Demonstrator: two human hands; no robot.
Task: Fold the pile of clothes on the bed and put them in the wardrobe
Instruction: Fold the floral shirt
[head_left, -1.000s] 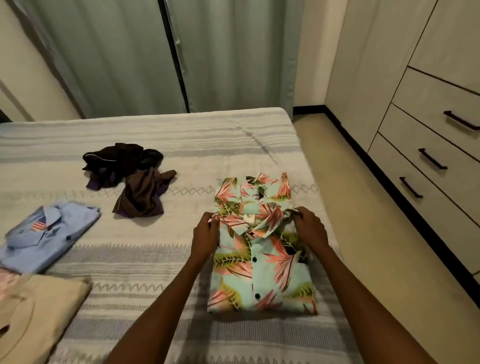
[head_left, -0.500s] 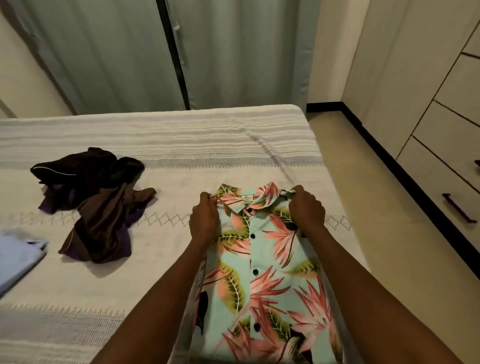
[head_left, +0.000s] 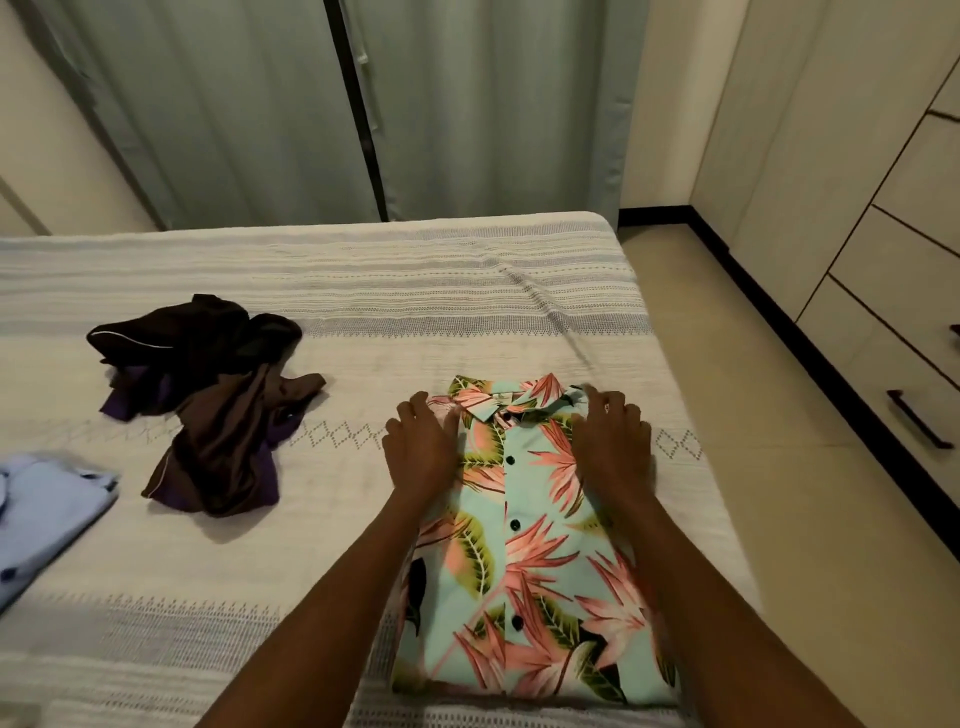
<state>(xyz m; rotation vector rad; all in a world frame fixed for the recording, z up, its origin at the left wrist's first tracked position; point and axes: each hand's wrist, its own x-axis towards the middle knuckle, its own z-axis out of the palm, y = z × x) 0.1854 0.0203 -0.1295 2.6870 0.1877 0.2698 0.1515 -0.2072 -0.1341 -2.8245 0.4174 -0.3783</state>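
Pink and green leaves cover the shirt (head_left: 524, 540) lying flat on the bed (head_left: 363, 291), close to its right edge. My left hand (head_left: 421, 452) and right hand (head_left: 613, 447) rest on it beside the collar, fingers (head_left: 415, 408) straight and spread. Brown clothes (head_left: 208, 395) sit crumpled to the left, near a blue shirt (head_left: 47, 514).

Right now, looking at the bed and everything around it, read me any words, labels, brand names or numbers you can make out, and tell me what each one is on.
No text here can be read.
Small pale neck label inside the collar of the mint-green floral button-up shirt: too small and blurred to read.
Crumpled dark brown and purple garments, folded light blue shirt, striped white bedspread, cream wardrobe drawers: no lettering visible.
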